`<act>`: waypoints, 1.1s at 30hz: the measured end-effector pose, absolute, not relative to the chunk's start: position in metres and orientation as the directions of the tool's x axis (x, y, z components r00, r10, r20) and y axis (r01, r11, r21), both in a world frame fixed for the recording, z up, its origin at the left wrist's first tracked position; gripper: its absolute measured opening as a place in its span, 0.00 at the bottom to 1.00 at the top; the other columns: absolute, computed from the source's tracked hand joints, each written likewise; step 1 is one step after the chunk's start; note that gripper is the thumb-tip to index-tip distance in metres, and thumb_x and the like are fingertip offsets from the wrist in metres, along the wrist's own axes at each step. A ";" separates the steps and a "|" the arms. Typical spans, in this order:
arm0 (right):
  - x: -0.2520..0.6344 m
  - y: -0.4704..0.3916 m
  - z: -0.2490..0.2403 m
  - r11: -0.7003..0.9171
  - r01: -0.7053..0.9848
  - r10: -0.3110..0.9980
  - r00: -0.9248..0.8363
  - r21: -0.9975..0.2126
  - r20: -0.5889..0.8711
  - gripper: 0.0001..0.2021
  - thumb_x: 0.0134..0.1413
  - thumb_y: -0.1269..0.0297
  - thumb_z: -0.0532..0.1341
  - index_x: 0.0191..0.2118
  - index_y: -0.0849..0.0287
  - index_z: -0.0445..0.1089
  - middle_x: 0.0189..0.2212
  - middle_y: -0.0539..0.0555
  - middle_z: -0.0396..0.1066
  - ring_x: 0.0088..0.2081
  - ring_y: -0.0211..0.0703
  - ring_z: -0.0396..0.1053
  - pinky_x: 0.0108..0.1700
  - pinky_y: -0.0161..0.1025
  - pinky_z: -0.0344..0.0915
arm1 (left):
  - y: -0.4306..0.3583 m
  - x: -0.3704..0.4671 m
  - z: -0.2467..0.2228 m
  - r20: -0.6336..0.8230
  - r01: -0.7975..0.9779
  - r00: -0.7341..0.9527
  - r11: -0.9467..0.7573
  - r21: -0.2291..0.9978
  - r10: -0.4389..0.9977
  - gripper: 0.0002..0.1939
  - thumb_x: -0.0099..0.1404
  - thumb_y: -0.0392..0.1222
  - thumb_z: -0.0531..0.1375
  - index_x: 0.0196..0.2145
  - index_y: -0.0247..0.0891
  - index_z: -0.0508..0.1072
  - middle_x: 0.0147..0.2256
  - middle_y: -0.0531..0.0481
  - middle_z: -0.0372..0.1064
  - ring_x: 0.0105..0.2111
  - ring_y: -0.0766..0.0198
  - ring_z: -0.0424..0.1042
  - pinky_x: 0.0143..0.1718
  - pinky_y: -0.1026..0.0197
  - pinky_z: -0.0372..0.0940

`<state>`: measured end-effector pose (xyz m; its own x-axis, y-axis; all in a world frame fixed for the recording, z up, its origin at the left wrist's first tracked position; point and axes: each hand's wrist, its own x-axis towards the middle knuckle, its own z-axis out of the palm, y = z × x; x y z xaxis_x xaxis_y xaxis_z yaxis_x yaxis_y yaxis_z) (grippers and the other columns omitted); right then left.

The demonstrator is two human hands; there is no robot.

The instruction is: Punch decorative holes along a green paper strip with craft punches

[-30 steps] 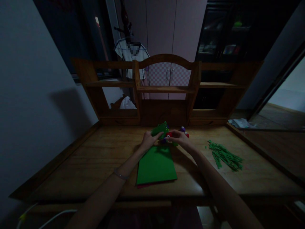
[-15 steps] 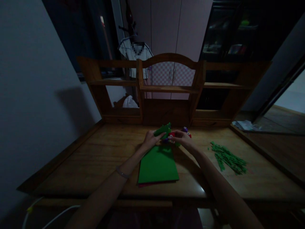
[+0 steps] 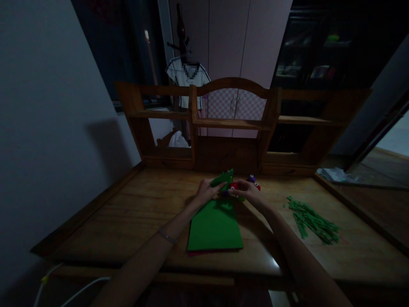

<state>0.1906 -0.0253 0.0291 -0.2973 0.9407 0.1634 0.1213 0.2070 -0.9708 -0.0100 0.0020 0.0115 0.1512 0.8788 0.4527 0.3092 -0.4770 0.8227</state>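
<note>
My left hand (image 3: 207, 191) is closed on a green toy figure (image 3: 223, 178) with bumps along its top, held above the far end of a stack of green sheets (image 3: 215, 226). Close by on the right, my right hand (image 3: 249, 191) pinches a small red piece with a white eye-like spot (image 3: 234, 186). Behind my right fingers sit a purple piece with an eye (image 3: 252, 178) and another red one (image 3: 257, 186). Something purple shows under the green figure, partly hidden. Whether the pieces in my two hands touch, I cannot tell.
A pile of cut green strips (image 3: 315, 221) lies on the right of the wooden desk (image 3: 134, 217). A wooden shelf unit (image 3: 230, 123) stands along the back edge. Pink-red shows beneath the green sheets. White cables (image 3: 86, 288) hang at the front left.
The whole view has shifted slightly, so everything appears a little lower and to the right. Both hands keep nearly the same pose and the same holds.
</note>
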 end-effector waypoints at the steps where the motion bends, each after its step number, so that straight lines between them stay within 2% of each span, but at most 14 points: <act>1: 0.191 -0.025 0.029 0.208 0.125 0.940 -0.299 -0.970 0.163 0.20 0.40 0.55 0.68 0.40 0.58 0.71 0.35 0.54 0.73 0.35 0.43 0.70 0.35 0.37 0.65 | 0.002 -0.010 0.012 0.452 0.306 0.153 -0.477 0.824 0.879 0.19 0.53 0.53 0.62 0.20 0.32 0.72 0.18 0.54 0.63 0.20 0.68 0.62 0.20 0.67 0.52; 9: 0.190 -0.029 0.034 0.212 0.170 0.939 -0.309 -0.962 0.152 0.20 0.42 0.54 0.67 0.41 0.60 0.71 0.36 0.54 0.73 0.35 0.42 0.70 0.35 0.36 0.65 | 0.003 -0.008 0.008 0.412 0.248 0.156 -0.439 0.864 0.898 0.20 0.52 0.53 0.63 0.20 0.31 0.71 0.17 0.55 0.61 0.19 0.70 0.58 0.20 0.68 0.49; 18: 0.187 -0.024 0.027 0.204 0.167 0.946 -0.287 -0.965 0.150 0.21 0.40 0.53 0.67 0.40 0.61 0.71 0.33 0.54 0.73 0.33 0.41 0.70 0.34 0.36 0.64 | 0.002 -0.009 0.008 0.399 0.232 0.181 -0.433 0.871 0.899 0.19 0.53 0.54 0.63 0.23 0.30 0.74 0.20 0.53 0.65 0.21 0.68 0.61 0.21 0.67 0.53; 28: 0.189 -0.025 0.029 0.294 0.298 0.945 -0.235 -0.908 0.229 0.21 0.42 0.50 0.65 0.39 0.60 0.72 0.32 0.54 0.73 0.32 0.42 0.70 0.32 0.35 0.64 | 0.000 -0.006 0.010 0.379 0.144 0.142 -0.398 0.906 0.914 0.19 0.50 0.52 0.65 0.27 0.30 0.77 0.21 0.50 0.68 0.24 0.64 0.65 0.23 0.66 0.58; 33: 0.188 -0.024 0.028 0.332 0.338 0.932 -0.261 -0.880 0.252 0.20 0.45 0.50 0.64 0.39 0.60 0.72 0.32 0.54 0.73 0.32 0.42 0.70 0.32 0.35 0.64 | 0.000 -0.007 0.009 0.391 0.156 0.185 -0.420 0.894 0.902 0.19 0.51 0.52 0.64 0.26 0.30 0.76 0.22 0.51 0.68 0.23 0.66 0.65 0.24 0.66 0.58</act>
